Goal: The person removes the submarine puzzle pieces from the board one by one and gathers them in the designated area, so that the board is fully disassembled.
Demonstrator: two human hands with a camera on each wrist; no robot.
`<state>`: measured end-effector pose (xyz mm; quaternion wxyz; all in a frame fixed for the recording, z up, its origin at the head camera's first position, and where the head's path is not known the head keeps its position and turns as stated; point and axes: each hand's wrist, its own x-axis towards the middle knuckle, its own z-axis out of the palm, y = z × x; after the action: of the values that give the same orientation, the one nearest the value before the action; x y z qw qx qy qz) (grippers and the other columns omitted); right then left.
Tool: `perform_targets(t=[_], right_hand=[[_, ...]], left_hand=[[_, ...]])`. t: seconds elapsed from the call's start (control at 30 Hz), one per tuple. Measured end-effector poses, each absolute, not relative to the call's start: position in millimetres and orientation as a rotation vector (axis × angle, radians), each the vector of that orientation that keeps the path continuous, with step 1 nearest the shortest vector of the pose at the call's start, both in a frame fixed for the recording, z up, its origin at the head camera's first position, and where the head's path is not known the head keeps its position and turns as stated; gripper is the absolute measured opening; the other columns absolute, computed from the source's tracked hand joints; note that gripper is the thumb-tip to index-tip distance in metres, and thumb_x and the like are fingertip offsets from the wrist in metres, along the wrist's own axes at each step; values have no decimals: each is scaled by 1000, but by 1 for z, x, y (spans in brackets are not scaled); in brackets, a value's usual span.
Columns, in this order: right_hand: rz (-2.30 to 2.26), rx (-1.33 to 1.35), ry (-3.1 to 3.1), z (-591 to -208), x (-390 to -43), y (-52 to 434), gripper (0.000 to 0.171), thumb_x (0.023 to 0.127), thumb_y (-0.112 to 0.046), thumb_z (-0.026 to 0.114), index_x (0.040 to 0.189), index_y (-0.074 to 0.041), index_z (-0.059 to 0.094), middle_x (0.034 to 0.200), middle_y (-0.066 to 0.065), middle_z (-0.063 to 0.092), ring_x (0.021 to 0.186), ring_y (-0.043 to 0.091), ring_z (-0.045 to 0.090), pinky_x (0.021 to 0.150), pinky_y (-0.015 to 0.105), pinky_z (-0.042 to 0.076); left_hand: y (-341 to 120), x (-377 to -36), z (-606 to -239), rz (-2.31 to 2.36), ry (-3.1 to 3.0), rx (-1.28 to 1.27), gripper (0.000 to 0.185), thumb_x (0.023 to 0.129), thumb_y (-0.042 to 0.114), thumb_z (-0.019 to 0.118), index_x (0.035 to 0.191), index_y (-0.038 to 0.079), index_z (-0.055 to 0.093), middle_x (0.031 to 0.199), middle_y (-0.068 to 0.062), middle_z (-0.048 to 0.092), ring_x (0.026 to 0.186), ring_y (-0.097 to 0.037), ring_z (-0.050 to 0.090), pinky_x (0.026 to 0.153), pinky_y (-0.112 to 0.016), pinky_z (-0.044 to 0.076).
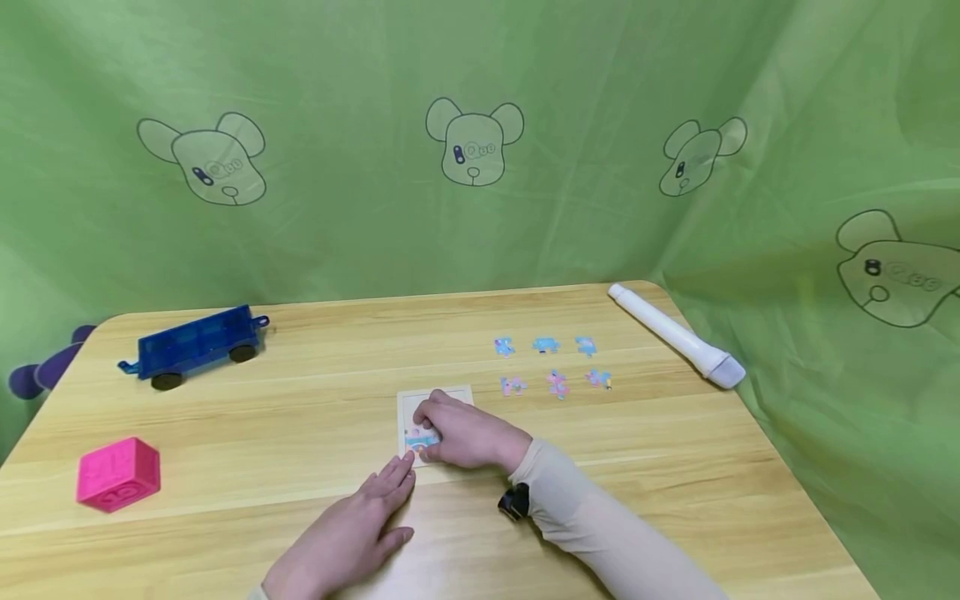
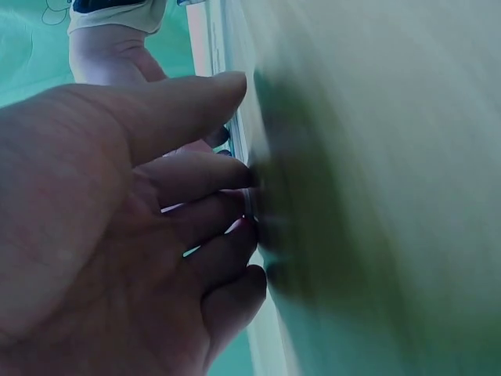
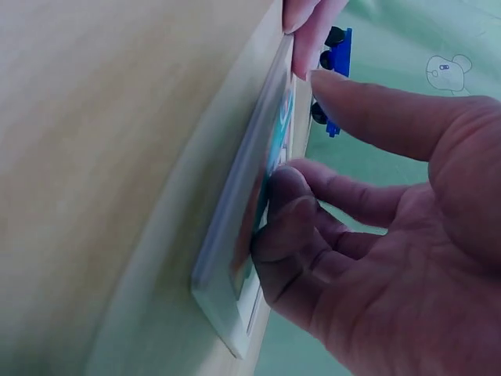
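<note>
The puzzle tray (image 1: 435,417) lies flat near the middle of the surface (image 1: 300,417), directly under the right hand (image 1: 465,435). That hand's grip is narrow: its curled fingers (image 3: 290,227) press a blue piece (image 1: 420,437) down into the tray's near left corner. The left hand (image 1: 352,537) lies flat with fingers straight, its fingertips (image 1: 401,471) touching the tray's near edge, holding nothing. The right hand is thus the one over the piece; the left only steadies the tray from the near side. Six loose pieces (image 1: 551,367) lie in two rows to the right of the tray and farther back, nearer the right hand. The tray's long axis runs away from the person.
</note>
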<state>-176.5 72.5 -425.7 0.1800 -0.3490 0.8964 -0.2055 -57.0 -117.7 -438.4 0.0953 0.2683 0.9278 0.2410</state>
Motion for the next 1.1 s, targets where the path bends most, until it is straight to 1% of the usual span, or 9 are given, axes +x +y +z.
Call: perform_targets(t=[0.07,0.13,0.33,0.53,0.6,0.87,1.1], right_hand=[[-574,-1007,2532,-426,-176,72,34,89,-19,72,120,-7,62,109,-2,51,92,10,52,91,26,47],[-576,-1024,2532,-427,-176,71,30,90,-18,72,117,-9,62,107,-2,51,90,10,52,89,25,47],[-630,-1014,2538,-426,-175,70,20,91,-14,69,109,-11,59,101,-3,50,86,10,50,80,23,46],[-697,-992,2552,-425,-176,69,13,93,-10,67,103,-11,59,91,-4,54,83,9,51,75,23,46],[-713,-987,2557,-425,-177,68,11,93,-9,66,102,-10,59,89,-5,55,82,8,51,74,22,46],[-711,-972,2564,-422,-178,67,9,93,-5,64,102,-7,63,88,-4,57,81,8,53,77,23,47],[-684,-944,2589,-424,-179,65,8,91,-7,68,97,-9,64,80,-8,55,76,7,52,72,23,47]], left_hand=[[-118,-57,-439,713,2749,802,61,94,24,67,143,-5,45,158,-13,27,140,-35,32,105,-52,38],[-119,-58,-439,710,2745,810,61,94,23,67,143,-4,45,158,-13,27,139,-36,33,104,-53,39],[-120,-58,-439,733,2718,808,62,95,24,66,144,-5,43,159,-14,24,140,-37,30,106,-53,36],[-120,-57,-438,743,2713,793,62,96,24,64,146,-3,41,160,-13,22,143,-32,25,111,-49,31],[-120,-57,-438,742,2722,808,61,96,24,64,146,-4,41,159,-13,23,143,-31,26,110,-49,31],[-121,-57,-438,738,2739,827,61,96,24,65,145,-4,42,159,-12,24,143,-30,27,110,-48,32],[-121,-57,-439,757,2745,848,61,95,23,65,145,-5,43,159,-13,25,143,-31,27,110,-49,33]])
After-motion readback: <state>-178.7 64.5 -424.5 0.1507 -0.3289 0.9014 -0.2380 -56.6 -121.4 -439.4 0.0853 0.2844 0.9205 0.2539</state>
